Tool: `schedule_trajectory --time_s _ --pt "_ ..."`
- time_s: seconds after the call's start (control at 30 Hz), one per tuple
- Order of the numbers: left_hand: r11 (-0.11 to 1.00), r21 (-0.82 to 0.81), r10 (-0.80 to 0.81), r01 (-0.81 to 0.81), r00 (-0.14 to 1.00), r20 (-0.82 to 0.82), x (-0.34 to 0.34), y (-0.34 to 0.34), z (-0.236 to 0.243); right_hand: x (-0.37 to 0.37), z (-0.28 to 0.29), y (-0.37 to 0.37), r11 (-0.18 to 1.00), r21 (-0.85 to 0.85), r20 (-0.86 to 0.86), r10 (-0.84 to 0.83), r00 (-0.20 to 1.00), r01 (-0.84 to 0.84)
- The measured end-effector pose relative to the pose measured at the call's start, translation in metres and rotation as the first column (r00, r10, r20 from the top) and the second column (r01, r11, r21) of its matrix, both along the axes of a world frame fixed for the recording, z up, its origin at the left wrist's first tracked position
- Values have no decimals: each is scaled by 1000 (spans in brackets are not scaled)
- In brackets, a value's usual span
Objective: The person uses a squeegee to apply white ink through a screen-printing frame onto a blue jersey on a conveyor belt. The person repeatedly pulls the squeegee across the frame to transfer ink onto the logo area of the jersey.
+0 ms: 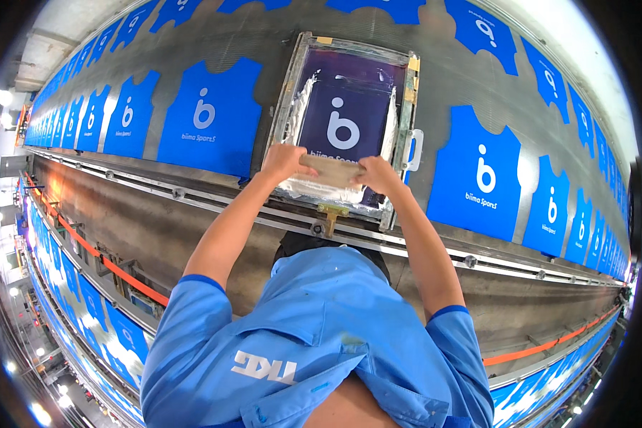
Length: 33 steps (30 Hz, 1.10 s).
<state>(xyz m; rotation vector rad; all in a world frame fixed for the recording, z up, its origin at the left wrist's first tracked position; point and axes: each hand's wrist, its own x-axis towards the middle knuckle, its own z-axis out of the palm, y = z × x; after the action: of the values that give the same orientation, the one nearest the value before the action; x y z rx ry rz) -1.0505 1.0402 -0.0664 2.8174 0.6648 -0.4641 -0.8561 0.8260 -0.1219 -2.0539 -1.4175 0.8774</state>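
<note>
Both my hands grip a beige, bar-shaped squeegee (329, 172), one at each end. My left hand (285, 164) is closed on its left end, and my right hand (379, 176) is closed on the right. The squeegee lies across the near part of a printing screen, inside its rectangular metal frame (413, 82). Dark mesh (321, 78) fills the frame and shows a white letter-like logo. White ink (391, 118) is smeared along both sides of the mesh and near the squeegee. The squeegee's lower edge is hidden.
Printed blue shirt panels lie on the long grey table, one (228, 93) left of the frame and another (449, 185) right. A white handle (415, 150) sticks out from the frame's right side. A brass-coloured bracket (331, 212) meets the metal rail (399, 250). Orange rails (139, 282) run behind me.
</note>
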Motion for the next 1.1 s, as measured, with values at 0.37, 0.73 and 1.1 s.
schedule_trajectory --time_s 0.37,0.73,1.1 --pt "992 -123 16 -15 1000 7 87 56 36 84 68 12 984 55 -373 -139 917 171" --pt "979 -135 -127 150 978 163 213 132 30 102 -38 -27 613 57 -233 -760 607 788" --pt "984 -171 -12 47 980 200 80 15 34 108 -23 -8 522 40 -467 -744 478 852"
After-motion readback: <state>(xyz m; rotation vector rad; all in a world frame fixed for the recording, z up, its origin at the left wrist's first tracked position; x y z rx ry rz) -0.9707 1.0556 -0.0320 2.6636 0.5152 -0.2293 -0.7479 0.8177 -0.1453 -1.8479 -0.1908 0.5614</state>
